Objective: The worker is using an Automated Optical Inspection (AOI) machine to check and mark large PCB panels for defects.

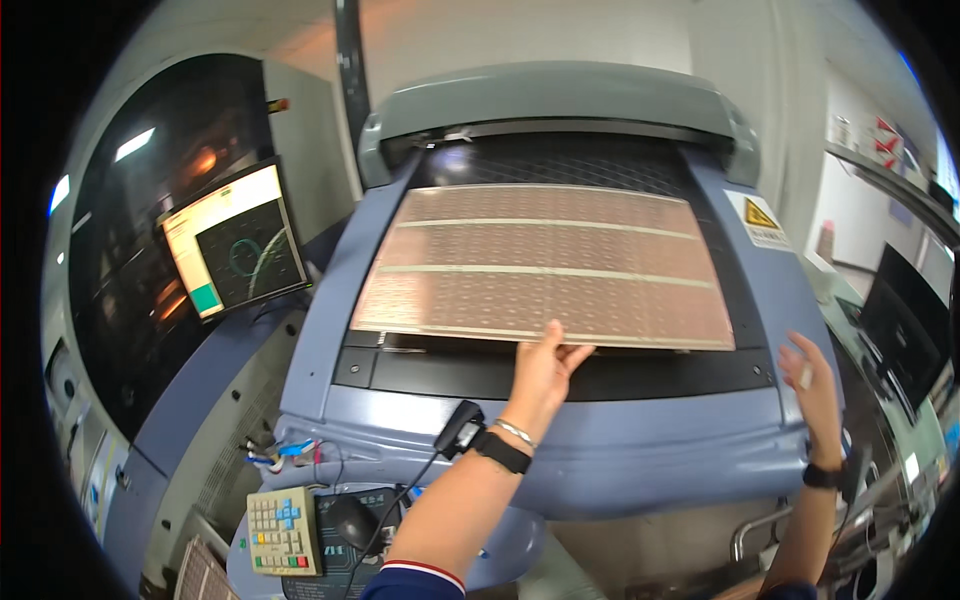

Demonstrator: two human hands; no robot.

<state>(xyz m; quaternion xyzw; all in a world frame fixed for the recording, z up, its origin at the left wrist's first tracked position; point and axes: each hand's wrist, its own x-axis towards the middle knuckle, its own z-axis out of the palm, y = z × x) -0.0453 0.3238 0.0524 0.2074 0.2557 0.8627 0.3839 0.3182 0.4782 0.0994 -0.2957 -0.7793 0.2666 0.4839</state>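
**Copper sheet on machine bed, one hand at its near edge**

Nearest, low at left: a keypad (284, 530) with coloured keys, a dark mouse (352, 520) just beside it. Above these, the left hand (545, 372), fingers extended and open, fingertips touching the near edge of a large copper-coloured sheet (545, 265). Off to the side, the right hand (815, 385), open, fingers spread, resting on the blue machine housing (640, 455) near its right corner, apart from the sheet. Sheet lying flat on the dark bed, pale strips across it. Further left, a lit monitor (237, 240). Farthest back, a grey hood (555, 95) over the bed.
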